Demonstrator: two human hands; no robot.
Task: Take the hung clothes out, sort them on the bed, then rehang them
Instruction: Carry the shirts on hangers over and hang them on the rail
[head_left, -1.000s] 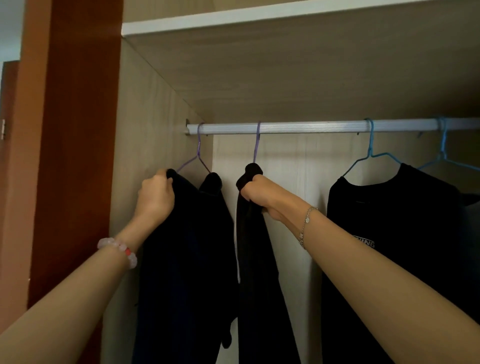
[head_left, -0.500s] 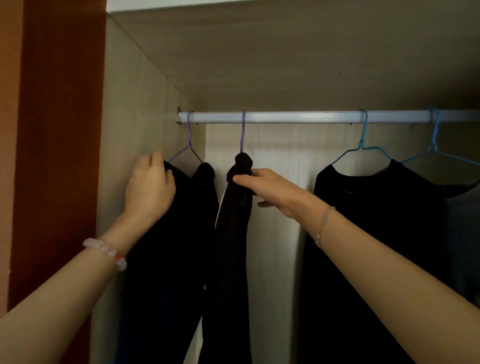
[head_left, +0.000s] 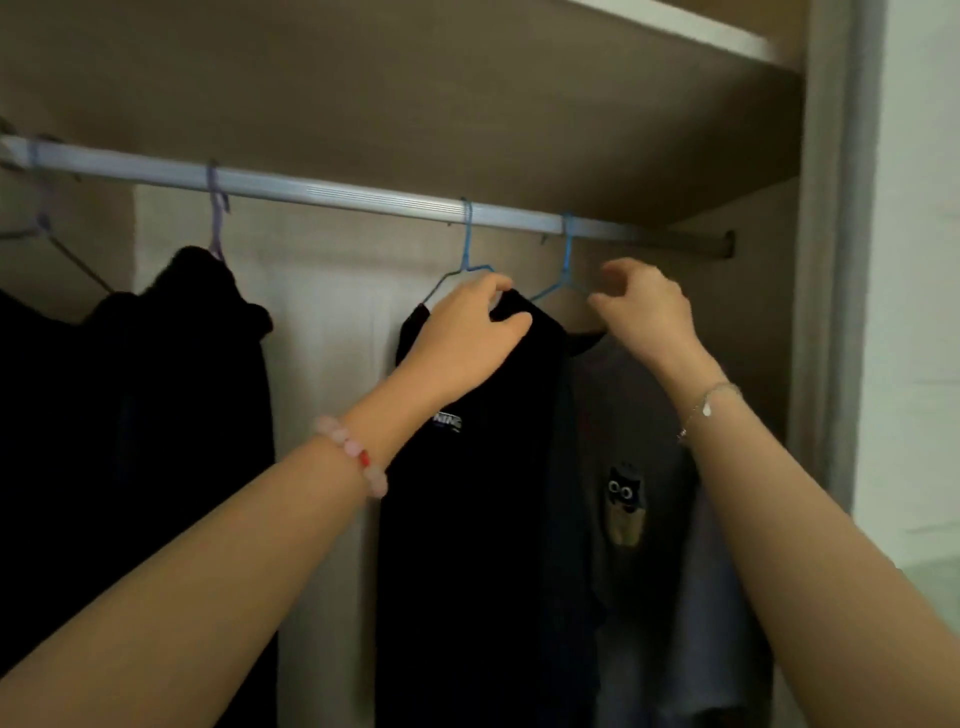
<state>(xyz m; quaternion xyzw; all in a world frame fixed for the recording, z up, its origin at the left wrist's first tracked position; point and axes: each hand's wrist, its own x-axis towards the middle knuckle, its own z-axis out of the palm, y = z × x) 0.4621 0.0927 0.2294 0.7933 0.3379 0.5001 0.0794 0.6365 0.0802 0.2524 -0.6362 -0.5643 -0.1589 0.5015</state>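
A silver rail (head_left: 363, 200) crosses the wardrobe. A black T-shirt (head_left: 478, 519) with small white lettering hangs on a blue hanger (head_left: 467, 244). My left hand (head_left: 467, 338) grips its collar and shoulder. To its right a grey shirt (head_left: 639, 571) with a cartoon patch hangs on a second blue hanger (head_left: 567, 254). My right hand (head_left: 644, 306) hovers at this hanger's right arm, fingers curled and apart, thumb tip by the wire. Further left, a dark garment (head_left: 197, 415) hangs on a purple hanger (head_left: 217, 223), and another dark one (head_left: 31, 415) sits at the frame edge.
The wardrobe's right side panel (head_left: 826, 260) stands just right of my right hand, where the rail ends. A shelf board (head_left: 675, 21) runs overhead. A white wall (head_left: 914, 312) lies beyond the panel. A pale back panel (head_left: 322, 364) shows between the garments.
My view and both hands have swung right. The hands left the two dark garments on purple hangers; the left now grips the black T-shirt, the right is at the grey shirt's hanger.
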